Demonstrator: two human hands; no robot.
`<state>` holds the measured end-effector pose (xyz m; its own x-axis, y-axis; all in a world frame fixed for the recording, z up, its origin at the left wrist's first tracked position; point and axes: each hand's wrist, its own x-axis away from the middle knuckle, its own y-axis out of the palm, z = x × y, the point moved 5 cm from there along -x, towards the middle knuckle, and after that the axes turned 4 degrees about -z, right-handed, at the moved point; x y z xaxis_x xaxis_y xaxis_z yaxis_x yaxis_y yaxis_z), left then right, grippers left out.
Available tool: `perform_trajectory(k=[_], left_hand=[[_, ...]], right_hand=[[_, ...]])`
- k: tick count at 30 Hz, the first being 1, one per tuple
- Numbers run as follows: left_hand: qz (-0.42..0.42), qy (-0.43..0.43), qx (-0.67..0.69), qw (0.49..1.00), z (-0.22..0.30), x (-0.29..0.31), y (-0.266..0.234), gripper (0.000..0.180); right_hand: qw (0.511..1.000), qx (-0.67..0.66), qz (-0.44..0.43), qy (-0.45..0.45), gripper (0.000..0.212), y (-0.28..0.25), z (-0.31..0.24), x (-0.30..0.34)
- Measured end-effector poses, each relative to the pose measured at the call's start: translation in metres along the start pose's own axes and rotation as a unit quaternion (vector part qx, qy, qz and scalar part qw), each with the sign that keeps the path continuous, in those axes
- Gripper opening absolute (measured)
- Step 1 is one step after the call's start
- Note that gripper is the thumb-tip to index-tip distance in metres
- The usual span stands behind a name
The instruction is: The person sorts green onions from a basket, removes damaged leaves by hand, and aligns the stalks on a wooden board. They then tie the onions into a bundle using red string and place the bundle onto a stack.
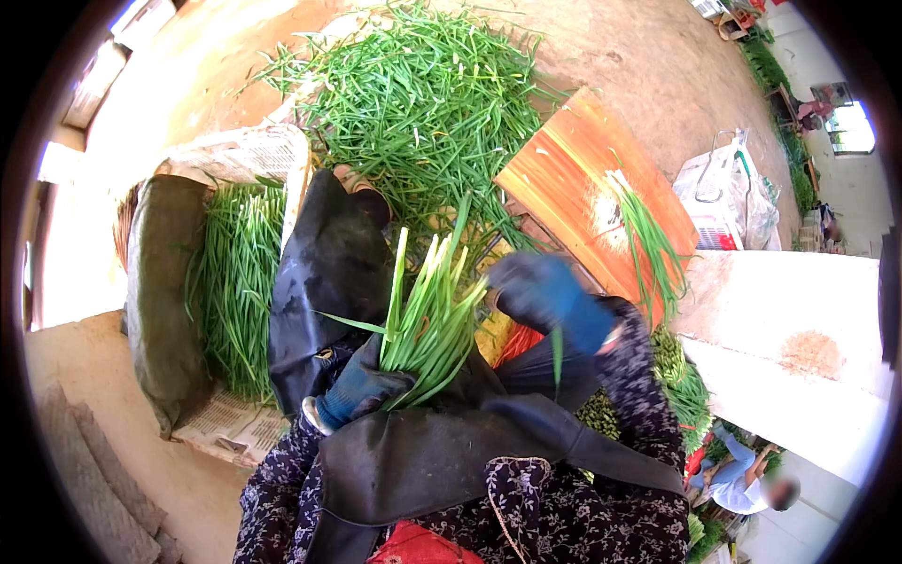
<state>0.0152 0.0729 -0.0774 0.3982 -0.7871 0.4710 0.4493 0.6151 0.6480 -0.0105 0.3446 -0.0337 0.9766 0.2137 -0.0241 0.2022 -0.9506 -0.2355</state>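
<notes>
Head view, looking down past a black rubbery apron (413,470); everything is placed by a flat orange-brown wooden board (564,174). Left of the board and nearer the wearer, a loose bundle of long green leaves with pale stems (427,329) tilts upward in the left hand (362,387), its blue-gloved fingers wrapped around the lower part. Between bundle and board is the right hand (554,296), also blue-gloved and blurred; whether its fingers pinch anything cannot be told. Several similar green stalks (644,230) lie on the board, tips reaching its near edge. Beyond the bundle, left of the board, spreads a heap of loose green leaves (423,103). The bundle fans unevenly, so a slack left grip could let stems slip out; a hard tug could tear them. A bump from the right sleeve (639,362) might knock the board's stalks off.
</notes>
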Motion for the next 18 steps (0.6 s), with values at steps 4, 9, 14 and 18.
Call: perform_trajectory(k=[4, 9, 14, 18], left_hand=[[0.021, 0.035, -0.020, 0.999, -0.009, 0.002, -0.009, 0.080], [-0.030, 0.031, -0.019, 0.999, 0.001, 0.006, -0.015, 0.073], [-0.075, 0.097, -0.072, 0.990, 0.012, 0.005, -0.005, 0.061], [-0.060, 0.090, -0.114, 0.988, 0.025, 0.007, 0.001, 0.065]], right_hand=[[0.940, 0.219, -0.133, 0.226, 0.034, 0.065, 0.000, -0.013], [0.976, 0.073, -0.007, 0.205, 0.029, 0.046, 0.052, -0.007], [0.940, 0.135, 0.249, 0.188, 0.017, -0.104, 0.074, -0.052], [0.846, 0.501, 0.137, 0.115, 0.030, -0.123, 0.005, -0.095]])
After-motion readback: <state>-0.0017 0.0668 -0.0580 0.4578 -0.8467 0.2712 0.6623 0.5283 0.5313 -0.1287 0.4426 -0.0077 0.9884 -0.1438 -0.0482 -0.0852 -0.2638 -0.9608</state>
